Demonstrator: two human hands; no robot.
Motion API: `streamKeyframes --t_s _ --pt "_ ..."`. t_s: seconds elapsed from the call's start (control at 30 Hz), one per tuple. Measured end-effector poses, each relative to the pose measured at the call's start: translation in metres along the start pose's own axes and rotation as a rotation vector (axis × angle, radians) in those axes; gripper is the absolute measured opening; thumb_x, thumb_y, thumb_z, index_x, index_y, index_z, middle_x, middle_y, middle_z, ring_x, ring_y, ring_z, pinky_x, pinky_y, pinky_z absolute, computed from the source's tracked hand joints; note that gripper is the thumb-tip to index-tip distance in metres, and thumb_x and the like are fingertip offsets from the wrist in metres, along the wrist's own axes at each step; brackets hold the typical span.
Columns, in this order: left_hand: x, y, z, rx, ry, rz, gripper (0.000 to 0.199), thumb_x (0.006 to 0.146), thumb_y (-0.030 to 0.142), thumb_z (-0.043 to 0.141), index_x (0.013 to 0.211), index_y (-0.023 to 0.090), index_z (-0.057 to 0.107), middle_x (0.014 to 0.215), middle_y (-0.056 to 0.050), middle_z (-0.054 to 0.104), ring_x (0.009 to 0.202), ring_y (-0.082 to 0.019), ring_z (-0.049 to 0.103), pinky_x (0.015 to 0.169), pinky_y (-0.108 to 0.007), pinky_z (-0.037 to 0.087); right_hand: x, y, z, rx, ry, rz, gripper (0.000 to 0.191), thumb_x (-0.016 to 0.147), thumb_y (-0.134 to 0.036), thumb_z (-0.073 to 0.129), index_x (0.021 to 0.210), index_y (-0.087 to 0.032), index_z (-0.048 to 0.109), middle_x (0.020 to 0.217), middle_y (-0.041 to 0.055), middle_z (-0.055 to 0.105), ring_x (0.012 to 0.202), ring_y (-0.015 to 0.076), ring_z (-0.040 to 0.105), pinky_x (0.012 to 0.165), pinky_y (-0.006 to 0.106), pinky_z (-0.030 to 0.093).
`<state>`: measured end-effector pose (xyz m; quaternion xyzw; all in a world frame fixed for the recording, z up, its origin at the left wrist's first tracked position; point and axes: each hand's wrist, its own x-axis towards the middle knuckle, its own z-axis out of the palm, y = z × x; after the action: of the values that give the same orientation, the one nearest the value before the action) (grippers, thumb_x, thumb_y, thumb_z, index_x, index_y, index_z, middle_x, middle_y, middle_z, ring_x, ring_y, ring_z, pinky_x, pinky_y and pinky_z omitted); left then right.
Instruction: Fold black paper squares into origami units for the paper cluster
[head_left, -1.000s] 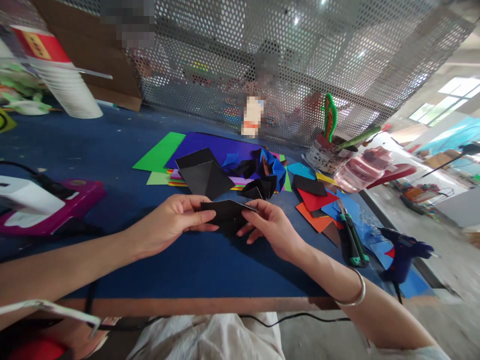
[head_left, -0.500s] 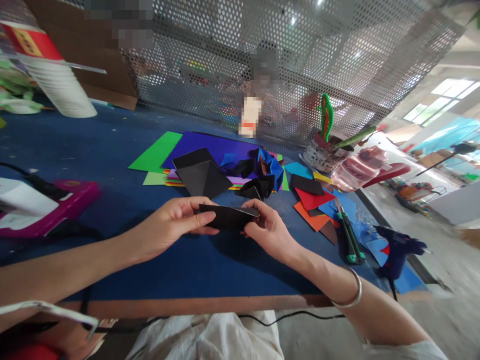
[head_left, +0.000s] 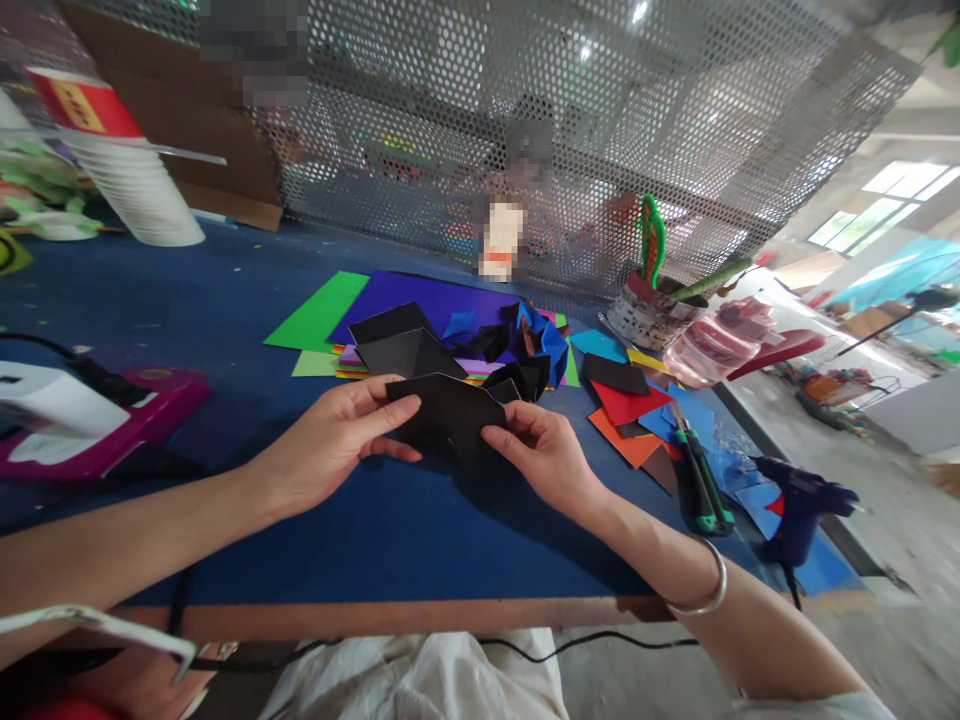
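At the centre of the frame, I find the black paper [head_left: 450, 415] held up by both hands, its top edge bent to a shallow peak. I note the left hand [head_left: 349, 430] gripping its left end, thumb in front; the right hand [head_left: 551, 455] pinches the right end between thumb and fingers. Just behind, I record black sheets [head_left: 409, 358] lying on a paper stack [head_left: 431, 298], with folded shapes [head_left: 551, 345] in blue and black beside them. Right of centre, I log coloured scraps [head_left: 626, 402], a cutter [head_left: 701, 480] just beside them and a glue gun [head_left: 799, 505] near the right edge of the table [head_left: 420, 550]. Above these, I see a pot [head_left: 649, 312] and a pink bottle [head_left: 720, 345]; at upper left, stacked cups [head_left: 139, 190]
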<state>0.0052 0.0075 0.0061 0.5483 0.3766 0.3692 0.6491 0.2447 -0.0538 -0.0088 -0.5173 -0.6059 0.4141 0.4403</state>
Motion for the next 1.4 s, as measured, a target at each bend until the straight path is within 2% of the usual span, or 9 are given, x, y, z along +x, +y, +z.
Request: streamKeyframes --t_s 0.23,0.5,0.63,0.7,0.8,0.93,1.03,1.23,1.4 --pt "0.001 -0.012 -0.007 0.206 -0.135 -0.044 0.051 0.067 0.046 0.1 0.107 0.024 0.078 0.075 0.003 0.076 0.059 -0.015 0.067 0.053 -0.023 0.056 -0.004 -0.008 0.002 0.037 0.025 -0.012 0.034 0.088 -0.055 0.079 0.082 -0.023 0.066 0.075 -0.0019 0.063 0.071 0.0158 0.056 0.069 0.029 0.048" --pt "-0.002 -0.025 -0.013 0.324 -0.248 0.041 0.079 0.07 0.041 0.094 0.142 0.019 0.07 0.118 -0.008 0.087 0.11 -0.032 0.081 0.095 -0.042 0.067 -0.002 -0.009 0.002 0.198 0.019 0.031 0.048 0.079 -0.067 0.088 0.083 -0.023 0.07 0.079 -0.0008 0.067 0.077 0.0168 0.06 0.075 0.031 0.052" --pt "-0.005 -0.022 -0.011 0.42 -0.135 0.175 0.061 0.072 0.04 0.087 0.127 0.017 0.078 0.105 -0.006 0.088 0.102 -0.031 0.08 0.098 -0.042 0.066 -0.003 -0.007 0.003 0.221 -0.01 0.047 0.05 0.081 -0.069 0.087 0.084 -0.023 0.07 0.079 -0.001 0.067 0.076 0.0166 0.062 0.073 0.03 0.053" --pt "-0.005 -0.017 -0.01 0.494 -0.075 0.232 0.043 0.076 0.041 0.081 0.112 0.018 0.081 0.089 -0.004 0.085 0.083 -0.026 0.078 0.084 -0.037 0.067 -0.005 -0.006 0.001 0.124 0.0 -0.006 0.043 0.089 -0.064 0.082 0.085 -0.023 0.07 0.078 -0.0008 0.068 0.074 0.0168 0.063 0.071 0.03 0.053" --pt "-0.005 -0.011 -0.01 0.567 -0.074 0.262 0.024 0.083 0.039 0.071 0.096 0.021 0.082 0.079 -0.002 0.081 0.066 -0.022 0.073 0.066 -0.032 0.063 -0.006 -0.005 -0.004 -0.192 0.086 -0.291 0.018 0.101 -0.038 0.073 0.091 -0.024 0.074 0.083 0.0015 0.075 0.079 0.0189 0.068 0.075 0.033 0.057" --pt "0.0 -0.016 -0.017 0.674 -0.143 0.551 0.034 0.082 0.018 0.061 0.106 0.026 0.083 0.108 -0.003 0.087 0.097 -0.024 0.082 0.096 -0.036 0.067 -0.005 -0.006 -0.013 -0.646 0.077 -0.823 0.029 0.105 -0.01 0.055 0.097 -0.025 0.078 0.098 0.0051 0.085 0.093 0.0214 0.075 0.086 0.038 0.063" --pt "0.004 -0.027 -0.024 0.749 -0.186 0.801 0.054 0.077 0.003 0.051 0.114 0.026 0.081 0.123 -0.005 0.085 0.114 -0.023 0.081 0.106 -0.038 0.065 -0.007 -0.006 -0.016 -0.836 0.017 -0.996 0.036 0.107 -0.005 0.049 0.099 -0.024 0.078 0.102 0.0059 0.086 0.099 0.0214 0.076 0.087 0.036 0.065" --pt "0.004 -0.031 -0.028 1.028 -0.435 1.025 0.067 0.068 -0.003 0.048 0.125 0.02 0.074 0.13 -0.009 0.082 0.14 -0.025 0.071 0.131 -0.052 0.05 -0.014 0.0 -0.012 -0.959 -0.184 -0.974 0.032 0.108 -0.005 0.046 0.098 -0.019 0.073 0.106 0.0092 0.084 0.1 0.0223 0.076 0.087 0.035 0.064" --pt "-0.009 -0.028 -0.026 1.189 -0.381 1.234 0.042 0.086 0.018 0.063 0.127 0.017 0.074 0.123 -0.011 0.085 0.127 -0.032 0.075 0.124 -0.053 0.057 -0.02 -0.003 -0.012 -1.05 -0.322 -0.856 0.026 0.1 -0.006 0.048 0.097 -0.017 0.071 0.106 0.0127 0.08 0.089 0.0248 0.071 0.078 0.039 0.06"
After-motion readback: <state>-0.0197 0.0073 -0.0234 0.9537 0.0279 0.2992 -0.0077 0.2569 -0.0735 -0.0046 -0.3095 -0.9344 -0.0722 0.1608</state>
